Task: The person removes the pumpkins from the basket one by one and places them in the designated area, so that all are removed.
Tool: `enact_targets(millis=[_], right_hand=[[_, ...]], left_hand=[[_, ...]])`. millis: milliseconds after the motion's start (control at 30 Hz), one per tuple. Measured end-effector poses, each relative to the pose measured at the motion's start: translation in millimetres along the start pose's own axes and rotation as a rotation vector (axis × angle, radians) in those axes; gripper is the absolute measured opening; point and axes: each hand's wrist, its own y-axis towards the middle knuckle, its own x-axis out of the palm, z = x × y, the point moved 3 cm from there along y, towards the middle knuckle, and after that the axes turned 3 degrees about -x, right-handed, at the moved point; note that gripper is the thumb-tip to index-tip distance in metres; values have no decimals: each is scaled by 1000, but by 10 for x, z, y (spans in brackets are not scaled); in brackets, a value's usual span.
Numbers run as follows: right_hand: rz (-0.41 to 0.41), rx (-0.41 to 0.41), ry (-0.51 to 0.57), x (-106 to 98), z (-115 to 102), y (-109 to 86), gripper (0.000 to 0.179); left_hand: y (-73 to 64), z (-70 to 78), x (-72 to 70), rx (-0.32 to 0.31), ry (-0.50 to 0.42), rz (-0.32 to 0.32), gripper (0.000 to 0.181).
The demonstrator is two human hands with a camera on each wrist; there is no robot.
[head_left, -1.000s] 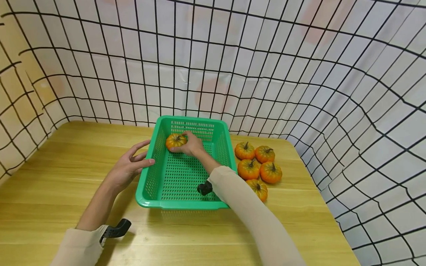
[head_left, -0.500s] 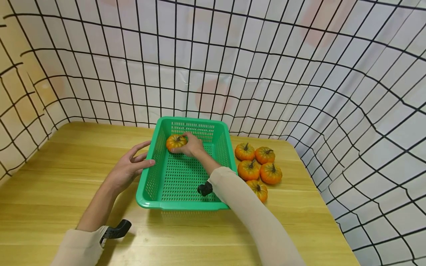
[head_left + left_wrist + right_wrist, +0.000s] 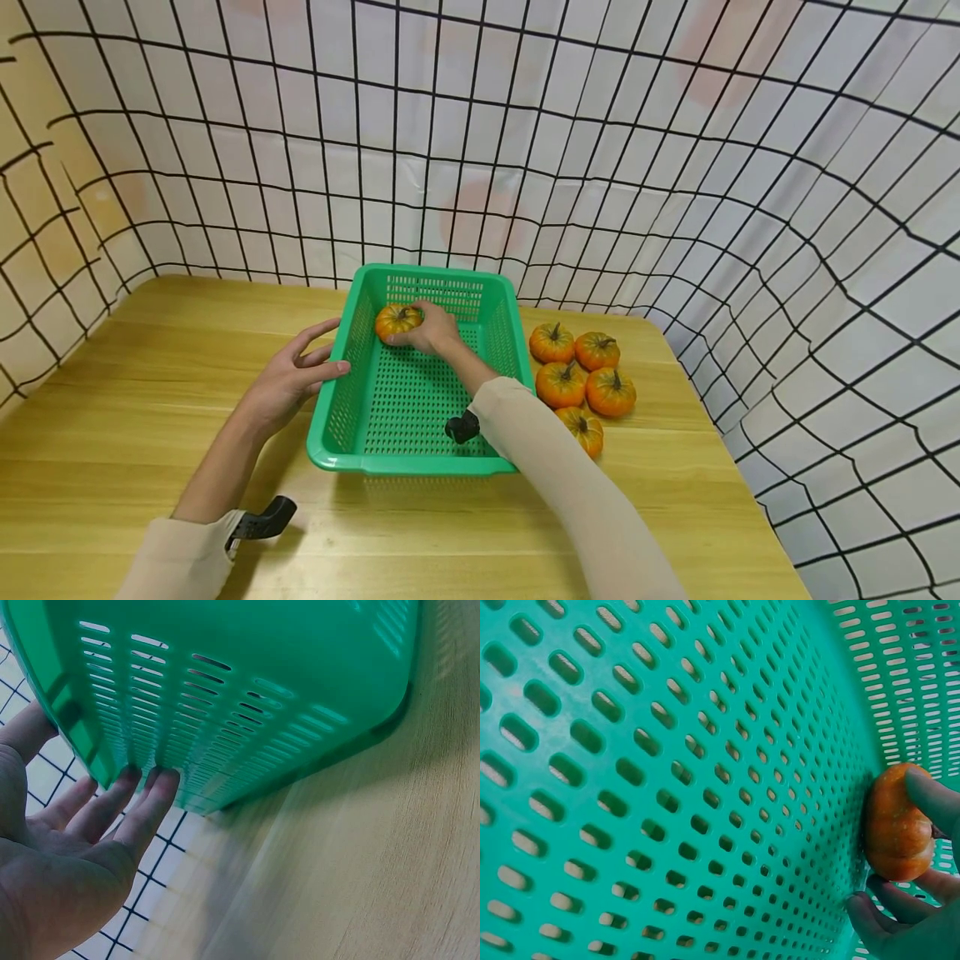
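Observation:
A green plastic basket [image 3: 420,464] with slotted walls and floor stands on the wooden table. Inside its far left corner sits a small orange pumpkin [image 3: 397,322]. My right hand [image 3: 435,327] reaches into the basket and grips this pumpkin between thumb and fingers; the right wrist view shows the pumpkin [image 3: 900,825] low against the slotted floor. At the left wall, my left hand [image 3: 282,379] holds the basket, thumb over the rim and fingertips against the outside slots, as the left wrist view shows with the hand [image 3: 82,847] beside the wall [image 3: 195,697].
To the right of the basket, several more small pumpkins [image 3: 561,383] lie close together on the table [image 3: 675,500]; my right sleeve [image 3: 570,492] partly covers the nearest one. A white sheet with a black grid [image 3: 480,125] rises behind the table and along both sides.

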Motion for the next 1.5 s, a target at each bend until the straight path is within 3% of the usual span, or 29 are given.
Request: enact_targets(millis=[933,1200,1500], right_hand=[[49,3,52,-98,-118,-40,80],[52,-60,0,-213,-237,-87,79],[49,-73,-7,-414,-331,-192,79]], left_hand=[[-1,3,-2,7,22,8,77],[0,-1,4,11,19,0,78],[5,0,5,10,13,5,78]])
